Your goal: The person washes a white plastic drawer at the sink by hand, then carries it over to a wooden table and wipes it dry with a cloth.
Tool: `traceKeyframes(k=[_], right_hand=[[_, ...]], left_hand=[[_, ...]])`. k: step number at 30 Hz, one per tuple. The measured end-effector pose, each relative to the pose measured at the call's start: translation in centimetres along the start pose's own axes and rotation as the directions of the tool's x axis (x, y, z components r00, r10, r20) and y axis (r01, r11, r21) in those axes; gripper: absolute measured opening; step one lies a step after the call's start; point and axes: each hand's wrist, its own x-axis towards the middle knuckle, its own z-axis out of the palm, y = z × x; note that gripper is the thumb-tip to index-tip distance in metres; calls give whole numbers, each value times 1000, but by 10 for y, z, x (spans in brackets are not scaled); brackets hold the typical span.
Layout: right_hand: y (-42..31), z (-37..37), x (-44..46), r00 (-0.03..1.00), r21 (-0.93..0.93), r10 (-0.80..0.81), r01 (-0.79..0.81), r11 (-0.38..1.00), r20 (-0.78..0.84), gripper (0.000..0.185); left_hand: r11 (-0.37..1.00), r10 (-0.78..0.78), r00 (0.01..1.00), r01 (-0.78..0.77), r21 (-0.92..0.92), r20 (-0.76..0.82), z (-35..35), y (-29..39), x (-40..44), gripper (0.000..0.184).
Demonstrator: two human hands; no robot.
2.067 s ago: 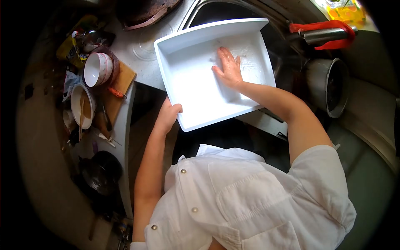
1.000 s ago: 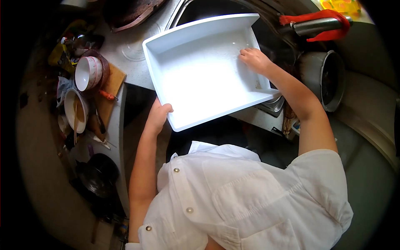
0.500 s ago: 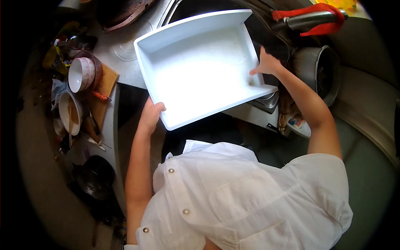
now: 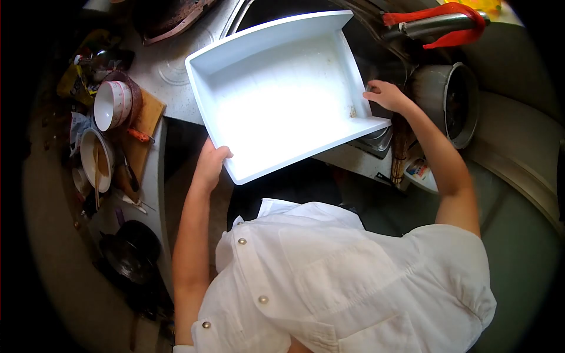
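A large white plastic drawer [image 4: 265, 42], deep and curved along its far wall, is held tilted in front of me, its inside bright with glare. My left hand [image 4: 210, 166] grips its near left corner, thumb over the rim. At the opposite side, my right hand [image 4: 387, 96] has its fingers bent against the right rim; part of that grasp is hard to see. A small brownish bit of dirt [image 4: 352, 111] lies in the drawer's near right corner. Beyond the far wall is a dark sink [image 4: 288, 10], partly covered by the drawer.
A faucet [image 4: 418, 27] with a red cloth [image 4: 450, 41] over it stands at upper right, above a metal pot [image 4: 471, 109]. Leftward, bowls [image 4: 110, 107], a cutting board [image 4: 155, 113] and a black pan [image 4: 132, 253] crowd the counter. A straw brush [image 4: 400, 153] is at right.
My right hand has drawn back from over the drawer's inner right corner to its outer rim, and its spread fingers have bent in. The drawer has shifted slightly left.
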Motion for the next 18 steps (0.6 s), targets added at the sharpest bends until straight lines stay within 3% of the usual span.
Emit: traceKeyframes(k=[1,3,4,5,7,8,10,13,17,18], right_hand=[[-12,-4,-13,983,-100,-154,144,984,-97,39],[-37,-6,-33,856,-332,-462,377,865,-231,24],[-55,-2,-39,884,-129,-441,424,896,-157,15],[-58,3,-30,918,-46,-392,395,918,66,15],[-66,13,-7,902,-297,-39,182,937,431,16],[-73,19,-4,867,-477,-80,345,808,492,17],[-85,31,3,769,-690,-103,617,379,631,19],[-89,42,21,792,-724,-156,605,331,590,25],[-79,30,29,756,-764,-270,638,96,597,37],[-75,31,23,699,-747,-392,663,42,598,39]], left_hand=[[1000,5,1000,-5,1,6,1,0,0,61],[1000,8,1000,-8,27,10,2,1,0,62],[999,7,1000,-7,39,11,2,2,-1,62],[999,-2,1000,1,43,12,3,3,-2,62],[999,-12,1000,11,49,12,3,5,-1,63],[999,-5,1000,5,51,-1,5,5,0,65],[999,24,1000,-24,24,8,6,4,3,65],[1000,28,1000,-28,11,8,6,1,1,66],[1000,27,1000,-27,-8,-2,11,5,-3,66],[1000,26,1000,-26,-7,-2,8,6,-3,66]])
